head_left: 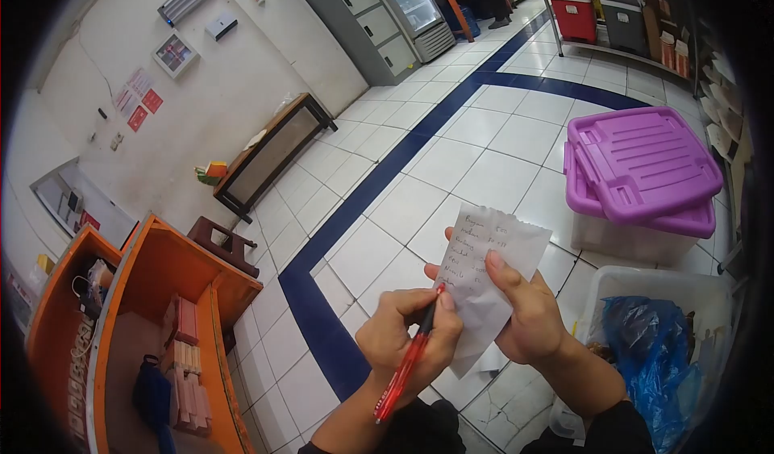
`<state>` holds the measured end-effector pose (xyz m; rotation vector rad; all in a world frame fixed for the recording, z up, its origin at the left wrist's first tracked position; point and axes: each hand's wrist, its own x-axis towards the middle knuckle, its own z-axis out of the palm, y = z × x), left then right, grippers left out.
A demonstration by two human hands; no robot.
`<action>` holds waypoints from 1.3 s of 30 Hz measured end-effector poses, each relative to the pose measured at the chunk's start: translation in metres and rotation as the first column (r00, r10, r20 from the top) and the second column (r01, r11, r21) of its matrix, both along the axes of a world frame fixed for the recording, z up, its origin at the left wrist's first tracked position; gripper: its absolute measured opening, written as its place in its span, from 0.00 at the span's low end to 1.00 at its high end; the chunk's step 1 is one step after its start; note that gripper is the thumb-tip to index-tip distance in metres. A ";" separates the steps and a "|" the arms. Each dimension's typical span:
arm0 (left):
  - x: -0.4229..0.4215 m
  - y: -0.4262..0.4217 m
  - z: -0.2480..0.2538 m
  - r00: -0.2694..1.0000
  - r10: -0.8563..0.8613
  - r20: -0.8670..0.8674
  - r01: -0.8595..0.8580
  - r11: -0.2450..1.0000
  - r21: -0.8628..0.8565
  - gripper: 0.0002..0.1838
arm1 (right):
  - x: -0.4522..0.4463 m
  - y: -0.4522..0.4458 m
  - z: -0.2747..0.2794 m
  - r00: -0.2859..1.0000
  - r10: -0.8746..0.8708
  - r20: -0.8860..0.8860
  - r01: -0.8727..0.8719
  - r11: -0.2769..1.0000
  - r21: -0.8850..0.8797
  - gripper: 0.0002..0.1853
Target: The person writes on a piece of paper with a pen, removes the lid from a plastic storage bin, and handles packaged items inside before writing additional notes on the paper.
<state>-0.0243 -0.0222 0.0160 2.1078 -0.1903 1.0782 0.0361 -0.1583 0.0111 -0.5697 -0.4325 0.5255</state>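
A red pen [401, 377] with a dark grip is pinched between the thumb and fingers of my left hand [409, 335]. Its tip meets the paper at the lower-left part of the handwriting. My right hand [528, 313] holds the crumpled white paper slip [484, 297] from the right side, thumb on the front and fingers behind, with fingertips showing past its left edge. Several handwritten lines run down the upper half of the slip. Its top edge looks torn.
A lidded purple-topped storage box [645, 164] stands to the right. Below it sits a clear plastic bin [601, 293] with a blue plastic bag [649, 349]. An orange counter [153, 276] is at left, a low bench [274, 147] by the wall, and coolers [572, 14] on a rack.
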 end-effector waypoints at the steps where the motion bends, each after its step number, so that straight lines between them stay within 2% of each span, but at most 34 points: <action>1: 0.000 0.000 0.002 1.000 -0.007 0.024 0.005 0.996 0.093 0.10 | 0.001 -0.001 0.000 1.000 0.012 0.000 -0.012 1.000 0.006 0.29; 5: 0.001 -0.002 -0.003 1.000 0.007 0.005 -0.007 0.995 0.099 0.10 | 0.002 -0.002 -0.002 1.000 0.007 0.028 -0.007 1.000 -0.014 0.30; 7: 0.002 -0.002 -0.005 0.999 -0.032 -0.040 0.022 0.974 -0.227 0.10 | 0.001 -0.002 -0.002 1.000 0.005 0.026 -0.004 1.000 -0.011 0.30; 8: 0.002 -0.002 -0.003 0.999 -0.032 -0.040 0.022 0.974 -0.226 0.10 | 0.001 -0.001 -0.002 1.000 0.002 0.024 -0.002 1.000 -0.006 0.30; 10: 0.002 -0.001 0.002 0.999 -0.033 0.029 0.029 0.991 0.131 0.10 | 0.001 -0.002 0.001 1.000 0.003 0.029 -0.003 1.000 -0.002 0.29; 11: 0.002 -0.001 0.000 0.999 -0.032 0.029 0.028 0.991 0.129 0.10 | 0.001 -0.002 0.001 0.999 0.003 0.034 -0.003 1.000 0.001 0.29; 13: 0.002 0.000 -0.007 0.997 -0.046 -0.056 0.031 0.968 -0.251 0.11 | 0.001 -0.001 -0.001 0.999 0.006 0.032 -0.006 1.000 -0.005 0.28; 14: 0.001 0.001 -0.005 0.997 -0.045 -0.058 0.029 0.968 -0.250 0.11 | 0.001 0.000 -0.002 1.000 0.007 0.030 -0.007 1.000 -0.007 0.28; 16: 0.001 0.001 0.002 1.000 -0.024 -0.011 0.025 0.992 0.120 0.10 | 0.000 0.002 -0.001 1.000 -0.014 0.020 0.014 1.000 0.001 0.28; 17: 0.000 0.002 0.000 1.000 -0.026 -0.010 0.027 0.992 0.119 0.10 | 0.000 0.002 0.000 0.999 -0.035 0.011 0.035 0.999 0.004 0.28; 19: 0.000 0.001 -0.008 0.995 -0.008 -0.104 -0.006 0.991 -0.135 0.10 | 0.002 0.000 -0.003 1.000 -0.016 0.013 0.017 1.000 -0.006 0.28; 20: 0.003 -0.001 -0.008 0.997 -0.054 -0.056 0.039 0.969 -0.242 0.10 | 0.002 -0.001 -0.004 1.000 0.004 0.015 -0.004 1.000 -0.013 0.28; 21: 0.003 -0.001 -0.009 0.997 -0.054 -0.058 0.039 0.970 -0.242 0.10 | 0.002 0.000 -0.004 1.000 0.004 0.013 -0.004 1.000 -0.012 0.28; 23: 0.003 0.000 -0.010 0.998 -0.034 -0.050 0.029 0.994 -0.103 0.10 | 0.002 0.001 -0.003 0.999 -0.044 0.012 0.045 0.999 -0.016 0.29; 24: 0.002 -0.001 -0.007 0.998 -0.035 -0.050 0.029 0.994 -0.104 0.10 | 0.002 0.001 -0.003 0.999 -0.045 0.011 0.045 0.999 -0.016 0.29; 26: -0.003 -0.003 0.003 0.998 -0.010 -0.054 0.017 0.991 0.135 0.09 | 0.003 0.000 -0.003 1.000 -0.009 0.016 0.009 1.000 -0.015 0.30; 27: -0.002 -0.003 0.004 0.998 -0.009 -0.055 0.017 0.991 0.136 0.09 | 0.003 0.000 -0.002 1.000 -0.009 0.016 0.009 1.000 -0.014 0.30; 29: -0.002 -0.004 0.003 0.994 -0.110 -0.012 0.109 0.958 0.265 0.10 | 0.002 0.001 -0.001 0.999 -0.026 0.028 0.026 1.000 -0.009 0.31; 32: 0.001 -0.007 -0.001 0.998 -0.066 0.010 0.062 0.973 0.223 0.11 | 0.003 -0.003 -0.004 0.999 0.038 0.022 -0.038 0.999 -0.009 0.30; 34: 0.001 -0.007 -0.002 0.998 -0.043 0.037 0.035 0.979 0.201 0.12 | 0.001 -0.001 -0.003 1.000 0.018 0.024 -0.018 1.000 -0.012 0.30; 37: -0.002 -0.009 0.001 0.997 -0.075 -0.018 0.077 0.972 0.224 0.11 | 0.002 -0.003 -0.003 1.000 0.016 0.023 -0.015 1.000 -0.019 0.30; 39: -0.002 -0.008 -0.002 1.000 -0.012 -0.017 0.014 0.983 0.181 0.11 | 0.002 -0.004 -0.003 0.999 0.032 0.021 -0.031 0.999 -0.024 0.30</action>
